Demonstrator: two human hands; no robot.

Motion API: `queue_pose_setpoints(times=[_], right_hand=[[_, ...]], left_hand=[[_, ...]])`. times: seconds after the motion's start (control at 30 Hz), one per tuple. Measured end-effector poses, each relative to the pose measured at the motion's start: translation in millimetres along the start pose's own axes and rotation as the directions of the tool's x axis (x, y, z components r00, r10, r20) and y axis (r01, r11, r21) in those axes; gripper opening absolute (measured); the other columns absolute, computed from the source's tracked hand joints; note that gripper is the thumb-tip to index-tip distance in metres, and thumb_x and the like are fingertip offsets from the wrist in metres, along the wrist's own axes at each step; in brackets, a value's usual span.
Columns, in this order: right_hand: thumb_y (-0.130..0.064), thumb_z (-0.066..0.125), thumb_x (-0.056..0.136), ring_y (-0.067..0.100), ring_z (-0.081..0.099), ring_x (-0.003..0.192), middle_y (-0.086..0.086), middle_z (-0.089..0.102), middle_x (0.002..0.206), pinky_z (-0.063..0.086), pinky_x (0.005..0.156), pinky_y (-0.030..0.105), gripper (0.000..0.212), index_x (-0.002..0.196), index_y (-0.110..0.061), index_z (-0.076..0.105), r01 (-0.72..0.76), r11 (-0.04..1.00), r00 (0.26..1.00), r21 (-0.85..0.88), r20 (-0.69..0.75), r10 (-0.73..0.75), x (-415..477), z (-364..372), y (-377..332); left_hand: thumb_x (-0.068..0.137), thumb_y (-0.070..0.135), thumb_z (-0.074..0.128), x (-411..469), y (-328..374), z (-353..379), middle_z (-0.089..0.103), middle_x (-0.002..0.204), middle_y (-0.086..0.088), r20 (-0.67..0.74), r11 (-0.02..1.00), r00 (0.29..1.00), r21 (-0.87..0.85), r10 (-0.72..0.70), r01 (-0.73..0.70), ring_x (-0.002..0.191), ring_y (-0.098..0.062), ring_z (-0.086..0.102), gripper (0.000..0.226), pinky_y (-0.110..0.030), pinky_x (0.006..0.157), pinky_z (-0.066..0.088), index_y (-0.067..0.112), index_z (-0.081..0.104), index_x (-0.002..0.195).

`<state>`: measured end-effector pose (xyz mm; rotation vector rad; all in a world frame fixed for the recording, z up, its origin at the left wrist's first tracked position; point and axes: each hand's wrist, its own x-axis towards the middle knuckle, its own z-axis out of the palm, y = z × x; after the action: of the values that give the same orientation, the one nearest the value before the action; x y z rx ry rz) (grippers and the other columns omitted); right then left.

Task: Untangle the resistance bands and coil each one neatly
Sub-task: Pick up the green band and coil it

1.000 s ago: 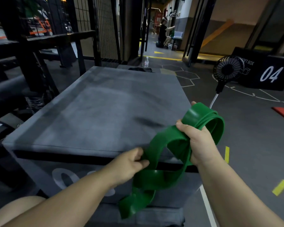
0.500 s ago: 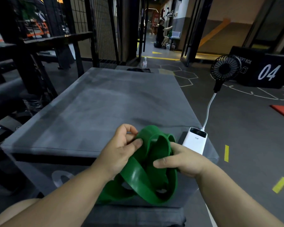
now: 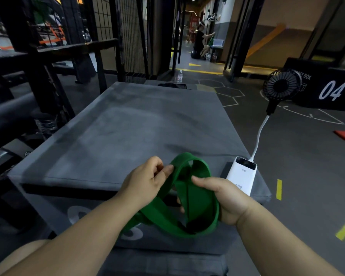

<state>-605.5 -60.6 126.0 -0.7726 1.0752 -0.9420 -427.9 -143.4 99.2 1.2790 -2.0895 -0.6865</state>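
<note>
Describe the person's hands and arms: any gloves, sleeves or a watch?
Both are bare: the left hand and right hand wear no gloves or visible rings, and no sleeve, watch or wristband shows up to the frame's edge.

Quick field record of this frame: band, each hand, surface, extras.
band: green resistance band, overlapping loops, held off the box
left hand: pinches upper left edge of the loops
right hand: grips the loops' right side
surface: grey padded box
extras: white power bank at the box's near right corner; black fan on a white neck rising from it
</note>
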Motion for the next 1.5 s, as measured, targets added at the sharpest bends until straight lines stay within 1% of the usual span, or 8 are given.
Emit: queue_pose_setpoints(times=[0.27,0.37,0.5,0.67,0.77,0.97,1.27,1.5], right_hand=[[-0.030,0.053,0.088,0.029,0.066,0.070,0.024,0.068,0.084,0.056,0.070,0.036,0.039,0.097,0.003,0.072,0.018,0.991,0.996,0.130,-0.087,-0.007,5.2,6.8,4.0],[-0.024,0.046,0.097,0.029,0.065,0.069,0.024,0.066,0.085,0.055,0.070,0.036,0.035,0.103,0.002,0.068,0.005,0.991,0.998,0.136,-0.062,0.004,3.1,9.0,3.2],[-0.026,0.060,0.078,0.030,0.063,0.071,0.024,0.068,0.084,0.054,0.072,0.036,0.038,0.103,0.002,0.066,-0.025,0.999,0.999,0.025,-0.039,0.026,2.0,8.4,3.6],[-0.006,0.066,0.069,0.027,0.064,0.075,0.020,0.070,0.091,0.056,0.073,0.035,0.034,0.103,-0.002,0.067,0.038,0.995,0.998,-0.087,0.047,-0.034,0.2,0.2,4.1],[0.000,0.067,0.065,0.024,0.066,0.080,0.016,0.070,0.093,0.056,0.077,0.034,0.034,0.098,-0.007,0.073,0.098,0.985,0.988,-0.141,0.136,-0.078,-0.7,-1.2,5.2],[-0.017,0.092,0.054,0.027,0.069,0.093,0.012,0.072,0.103,0.054,0.087,0.039,0.061,0.111,-0.008,0.071,0.126,0.990,0.931,-0.057,0.351,-0.098,-1.6,-9.3,7.5],[-0.026,0.094,0.053,0.025,0.070,0.092,0.012,0.073,0.102,0.055,0.083,0.036,0.062,0.108,-0.008,0.072,0.070,0.993,0.927,-0.099,0.373,-0.028,-1.6,-8.1,3.8],[-0.028,0.093,0.055,0.019,0.071,0.092,0.006,0.074,0.101,0.055,0.084,0.033,0.058,0.108,-0.012,0.074,0.061,0.992,0.891,-0.115,0.454,-0.002,-7.8,-3.8,1.7]], left_hand=[[0.098,0.035,0.045,-18.2,11.0,19.3,0.050,0.110,0.002,0.073,0.802,0.995,-0.598,0.067,-0.010,0.091,-0.001,0.056,0.022,-0.012,0.080,0.043,0.037,0.032,0.115],[0.075,0.071,0.049,-21.2,12.4,22.7,0.034,0.124,0.008,0.092,0.883,0.984,-0.460,0.154,-0.095,0.092,-0.001,0.057,0.054,-0.014,0.084,0.047,0.054,0.026,0.121],[0.079,0.064,0.036,-13.1,15.2,14.6,0.027,0.113,0.018,-0.101,0.933,0.963,-0.242,0.249,-0.267,0.103,0.026,0.034,0.041,0.008,0.084,0.023,0.042,0.048,0.111],[0.087,0.058,0.034,-1.8,13.6,-10.0,0.057,0.081,0.014,-0.150,0.928,0.926,-0.091,0.347,-0.362,0.086,-0.002,0.050,0.046,-0.007,0.078,0.033,0.020,0.060,0.079],[0.079,0.064,0.041,-3.2,20.1,-18.9,0.057,0.068,-0.011,-0.046,0.927,0.970,-0.288,0.239,-0.242,0.070,-0.017,0.054,0.060,-0.028,0.071,0.041,0.007,0.060,0.074],[0.079,0.039,0.062,-1.9,24.4,-32.8,0.044,0.063,-0.006,0.236,0.747,0.968,-0.659,0.092,0.090,0.059,-0.018,0.042,0.030,-0.028,0.057,0.035,0.010,0.057,0.070],[0.059,0.061,0.076,3.6,20.2,-46.1,0.051,0.059,0.011,0.082,0.894,0.959,-0.389,0.272,-0.221,0.056,0.000,0.047,0.032,-0.013,0.060,0.035,0.034,0.062,0.048],[0.037,0.090,0.064,9.2,13.5,-38.2,0.041,0.047,0.010,-0.018,0.897,0.984,-0.409,0.175,-0.167,0.046,-0.003,0.033,0.067,-0.018,0.045,0.027,0.026,0.052,0.054]])
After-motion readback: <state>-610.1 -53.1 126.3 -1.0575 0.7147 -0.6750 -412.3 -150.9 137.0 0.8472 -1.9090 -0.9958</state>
